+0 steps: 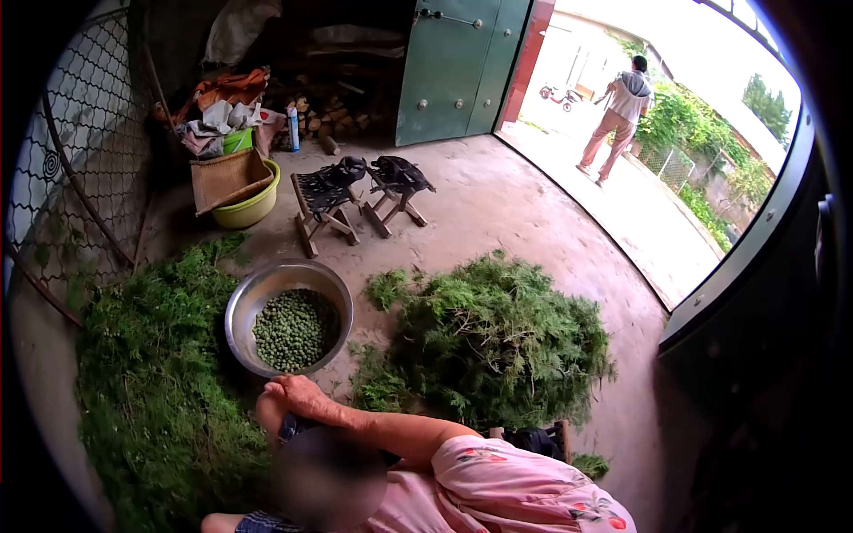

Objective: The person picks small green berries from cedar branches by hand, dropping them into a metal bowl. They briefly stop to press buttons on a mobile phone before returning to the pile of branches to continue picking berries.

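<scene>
Neither my left hand nor my right hand is in view. At the bottom, a seated person in a pink patterned top (515,484) has a bare forearm stretched to the left. That person's hand (306,398) rests at the raised knee, just below a metal basin (238,324). Whether it holds anything cannot be made out. Small round green fruits or pods (295,330) lie in the basin. Feathery green branches (160,373) spread to its left, and another leafy heap (498,342) lies to its right.
Two folding stools (327,200) (398,191) stand behind the basin. A yellow-green tub (251,210) with a woven basket (227,180) is at the back left, near stacked firewood (333,115). Beyond the green door (453,75), another person (620,111) stands outside.
</scene>
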The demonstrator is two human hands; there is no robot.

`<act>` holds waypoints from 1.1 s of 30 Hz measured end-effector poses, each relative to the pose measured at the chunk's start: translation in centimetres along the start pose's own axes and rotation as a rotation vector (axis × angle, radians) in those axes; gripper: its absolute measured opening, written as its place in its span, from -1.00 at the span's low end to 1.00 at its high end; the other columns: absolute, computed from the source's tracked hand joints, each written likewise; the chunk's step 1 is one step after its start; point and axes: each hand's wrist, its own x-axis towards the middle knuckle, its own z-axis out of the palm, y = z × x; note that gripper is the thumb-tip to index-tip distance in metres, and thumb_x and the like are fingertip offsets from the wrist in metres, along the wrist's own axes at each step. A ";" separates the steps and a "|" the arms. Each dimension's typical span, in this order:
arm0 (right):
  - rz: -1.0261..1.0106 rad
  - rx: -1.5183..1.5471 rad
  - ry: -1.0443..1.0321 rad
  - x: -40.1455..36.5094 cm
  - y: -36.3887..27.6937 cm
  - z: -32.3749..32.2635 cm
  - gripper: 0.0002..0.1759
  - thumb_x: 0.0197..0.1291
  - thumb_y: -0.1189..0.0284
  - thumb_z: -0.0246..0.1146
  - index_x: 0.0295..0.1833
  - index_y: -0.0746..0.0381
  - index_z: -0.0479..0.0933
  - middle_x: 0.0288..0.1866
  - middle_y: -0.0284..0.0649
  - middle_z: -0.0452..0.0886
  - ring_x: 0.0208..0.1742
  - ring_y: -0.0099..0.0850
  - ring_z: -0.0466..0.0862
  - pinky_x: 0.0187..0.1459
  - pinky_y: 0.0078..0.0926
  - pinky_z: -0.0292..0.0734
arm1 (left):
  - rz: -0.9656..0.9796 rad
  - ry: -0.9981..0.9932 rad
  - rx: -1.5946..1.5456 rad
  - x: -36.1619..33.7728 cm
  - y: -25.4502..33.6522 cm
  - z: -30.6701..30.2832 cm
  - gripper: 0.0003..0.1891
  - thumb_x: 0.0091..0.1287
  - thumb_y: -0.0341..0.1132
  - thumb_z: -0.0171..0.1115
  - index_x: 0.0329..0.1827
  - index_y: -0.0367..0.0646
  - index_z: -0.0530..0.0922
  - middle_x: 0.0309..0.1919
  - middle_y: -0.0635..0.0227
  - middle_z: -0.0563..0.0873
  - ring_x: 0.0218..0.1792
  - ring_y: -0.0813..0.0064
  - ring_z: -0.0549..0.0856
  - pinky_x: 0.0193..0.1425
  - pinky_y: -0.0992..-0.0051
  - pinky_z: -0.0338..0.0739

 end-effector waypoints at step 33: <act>-0.497 -0.546 -1.167 6.2 -9.6 15.6 -0.76 0.06 0.37 0.19 -0.30 0.36 0.56 -0.39 0.00 0.59 -0.31 -0.14 0.57 -0.21 -0.35 0.41 | -0.310 0.487 -1.076 -24.8 -19.3 -5.0 -0.60 0.27 -0.11 0.16 0.13 -0.05 0.48 -0.06 0.31 0.62 -0.10 0.45 0.59 -0.04 0.48 0.50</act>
